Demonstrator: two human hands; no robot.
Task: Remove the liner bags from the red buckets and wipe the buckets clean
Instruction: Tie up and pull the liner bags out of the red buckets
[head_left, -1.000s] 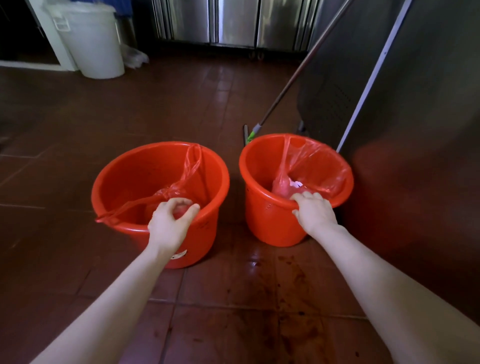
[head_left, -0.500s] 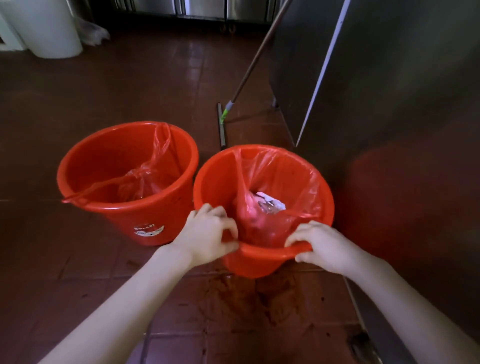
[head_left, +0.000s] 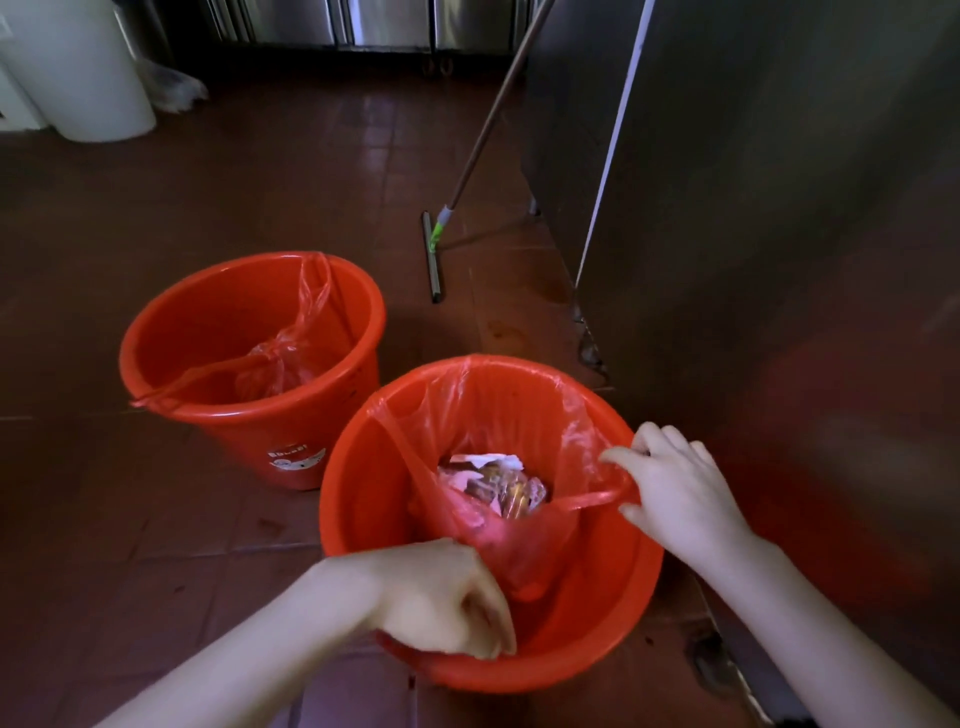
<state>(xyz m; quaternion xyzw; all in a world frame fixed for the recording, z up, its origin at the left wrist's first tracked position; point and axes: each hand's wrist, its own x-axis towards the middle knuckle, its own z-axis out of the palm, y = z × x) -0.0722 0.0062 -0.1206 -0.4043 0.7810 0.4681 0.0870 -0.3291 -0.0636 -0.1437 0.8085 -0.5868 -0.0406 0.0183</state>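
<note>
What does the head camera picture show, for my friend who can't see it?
Two bare hands work at the near red bucket: the right hand pinches the edge of its pink liner bag, which holds some rubbish, and the left hand is closed at the near rim. A second lined bucket stands behind on the brown tiled floor.

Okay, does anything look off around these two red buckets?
Yes. The far bucket's liner bag has slipped off most of the rim and sags inside. Dark stains mark the floor tiles beside the steel cabinet.
</note>
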